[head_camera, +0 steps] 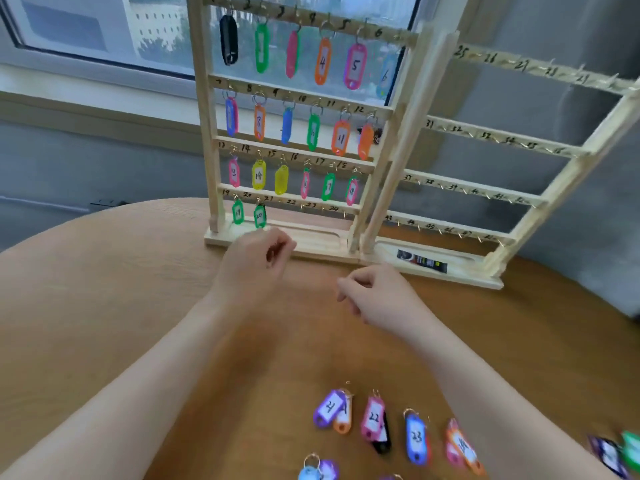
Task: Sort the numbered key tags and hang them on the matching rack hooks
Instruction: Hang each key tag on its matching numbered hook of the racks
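— Purple plastic key tag marked 21 (329, 408) lies on the wooden surface (138, 289), long axis slanted, nearer to the right hand (377, 296).
— Both hands' fingers curl loosely, empty; the left hand (256, 258) is near hook 21 (277, 202).

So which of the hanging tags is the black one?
The tag on hook 1, top left of the rack. The other hanging tags are brightly coloured.
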Available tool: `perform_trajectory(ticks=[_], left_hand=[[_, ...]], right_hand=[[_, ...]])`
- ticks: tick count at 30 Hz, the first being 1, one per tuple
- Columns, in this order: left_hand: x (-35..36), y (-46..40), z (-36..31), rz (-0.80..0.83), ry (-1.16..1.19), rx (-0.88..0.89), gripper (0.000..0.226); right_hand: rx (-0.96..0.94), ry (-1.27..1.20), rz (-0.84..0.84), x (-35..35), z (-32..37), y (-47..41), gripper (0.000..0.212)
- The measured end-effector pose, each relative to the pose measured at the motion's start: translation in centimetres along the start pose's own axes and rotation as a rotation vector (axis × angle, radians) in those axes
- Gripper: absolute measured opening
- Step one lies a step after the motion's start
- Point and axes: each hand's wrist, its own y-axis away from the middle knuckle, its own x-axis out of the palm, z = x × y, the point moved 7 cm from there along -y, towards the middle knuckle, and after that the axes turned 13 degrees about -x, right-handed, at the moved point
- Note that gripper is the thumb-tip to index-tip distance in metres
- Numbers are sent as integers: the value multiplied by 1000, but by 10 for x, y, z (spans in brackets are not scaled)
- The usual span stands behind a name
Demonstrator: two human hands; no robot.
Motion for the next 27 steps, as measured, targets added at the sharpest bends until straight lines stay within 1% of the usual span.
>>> perform_trajectory(ticks=[3, 5, 6, 8, 11, 15, 17, 19, 21, 24, 27], left_hand=[[7, 50, -24, 274, -11, -38, 12], [15, 85, -32, 451, -76, -79, 11], [19, 100, -35, 513, -122, -102, 11], [23, 124, -39, 571, -188, -151, 12], [26, 147, -37, 605, -149, -228, 12], [31, 159, -33, 640, -11, -290, 9], [32, 164, -33, 590, -23, -243, 11], [28, 166, -33, 499, 3, -187, 9], [24, 167, -31, 453, 41, -187, 11], [24, 168, -31, 458, 20, -173, 17], [27, 170, -34, 480, -34, -133, 13]], right_hand=[[-11, 101, 66, -6, -4, 38, 34], [4, 131, 116, -3, -9, 64, 33], [17, 145, 138, 1, -12, 75, 30], [50, 190, 166, 9, -20, 93, 25], [114, 224, 138, 21, -34, 109, 19], [137, 242, 92, 29, -33, 121, 22], [133, 268, 98, 33, -30, 122, 21], [129, 295, 108, 38, -26, 122, 20], [123, 309, 114, 42, -22, 122, 20], [118, 340, 105, 44, -18, 122, 30], [121, 376, 105, 48, -17, 123, 33]])
